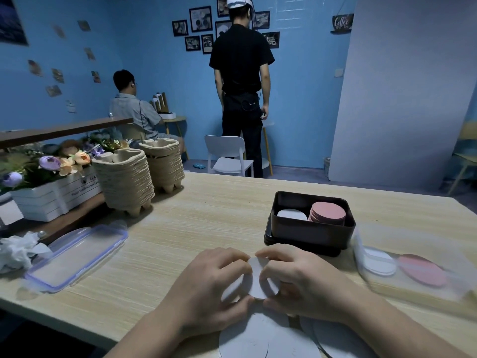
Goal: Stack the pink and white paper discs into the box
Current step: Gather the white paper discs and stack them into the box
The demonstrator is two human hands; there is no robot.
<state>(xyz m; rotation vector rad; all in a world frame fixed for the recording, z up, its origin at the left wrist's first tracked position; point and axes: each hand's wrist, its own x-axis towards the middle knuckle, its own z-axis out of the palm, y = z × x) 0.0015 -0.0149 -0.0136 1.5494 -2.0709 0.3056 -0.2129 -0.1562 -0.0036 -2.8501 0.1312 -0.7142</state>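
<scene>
Two grips, left hand (206, 288), right hand (303, 282), pinching white discs (256, 279) by rims, box (309, 235) just beyond

Pink discs (328, 212), white discs (291, 214), dark brown box (309, 235), pale woodgrain table (206, 228)

Two stacks of pulp cup trays (124, 182) stand at ten o'clock on the wooden table (206, 215). A clear lid (77, 257) lies at nine. A white chair (224, 148) stands beyond at twelve.

The left hand (206, 285) and right hand (302, 282) hid much of the white disc (256, 280) they pinched, the picture's lower edge cut off the loose white discs (268, 339), and the clear tray (413, 241) was blurred.
</scene>
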